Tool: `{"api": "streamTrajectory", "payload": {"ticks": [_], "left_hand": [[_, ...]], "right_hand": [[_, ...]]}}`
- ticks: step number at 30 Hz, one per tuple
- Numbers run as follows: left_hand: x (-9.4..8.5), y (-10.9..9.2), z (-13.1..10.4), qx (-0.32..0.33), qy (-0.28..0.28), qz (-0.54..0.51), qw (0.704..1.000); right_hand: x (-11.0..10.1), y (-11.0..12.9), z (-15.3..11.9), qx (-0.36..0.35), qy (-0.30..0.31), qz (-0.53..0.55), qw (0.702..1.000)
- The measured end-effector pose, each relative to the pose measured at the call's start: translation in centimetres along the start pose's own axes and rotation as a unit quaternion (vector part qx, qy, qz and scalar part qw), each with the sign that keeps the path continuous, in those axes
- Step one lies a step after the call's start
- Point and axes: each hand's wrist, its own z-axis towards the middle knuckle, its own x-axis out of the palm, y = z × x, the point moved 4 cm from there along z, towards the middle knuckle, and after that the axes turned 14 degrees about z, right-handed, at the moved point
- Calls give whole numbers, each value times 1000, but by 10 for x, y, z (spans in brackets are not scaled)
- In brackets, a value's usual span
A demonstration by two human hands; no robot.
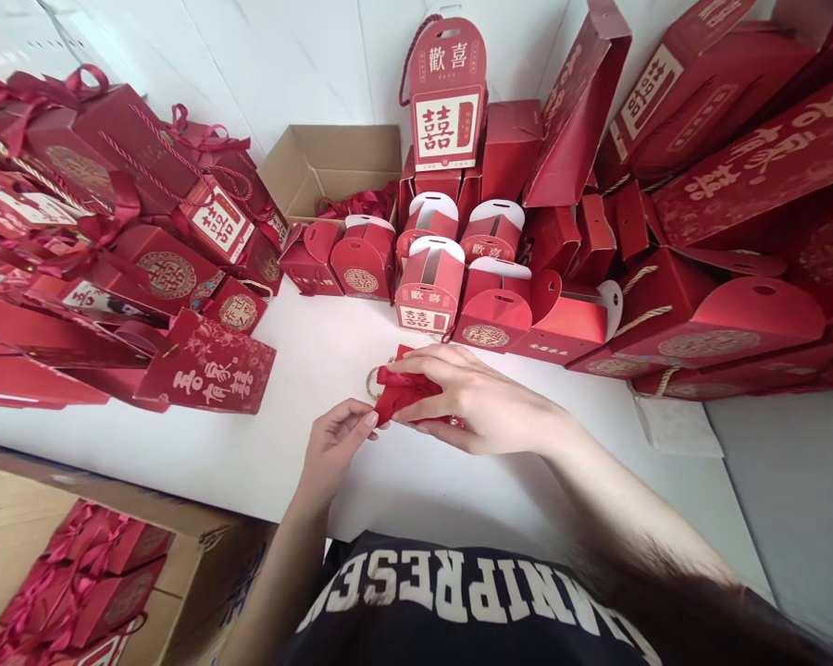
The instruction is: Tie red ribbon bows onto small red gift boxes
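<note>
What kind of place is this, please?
Probably a packing bench for wedding gift boxes. Many red gift boxes crowd the white table, a cardboard carton holds red ribbons, and both hands work a red ribbon.

Your hands point(416, 407) at table point(250, 453) centre, boxes point(430, 277) behind, bags point(111, 231) left, carton point(76, 573) lower left.

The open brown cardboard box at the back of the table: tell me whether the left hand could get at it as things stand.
Probably yes. The left hand pinches the red ribbon piece, and bare table lies between it and the cardboard box.
</note>
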Motion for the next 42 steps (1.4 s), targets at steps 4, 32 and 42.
{"api": "streamTrajectory", "payload": {"ticks": [4,32,42], "left_hand": [[-5,4,0,2,4,64,998],[-40,-15,17,71,-56,338,937],[-33,-97,37,254,43,271,928]], "right_hand": [[2,0,0,-13,19,16,1000],[8,-4,-6,210,-92,-27,973],[-44,33,-7,47,-154,-45,986]]}}
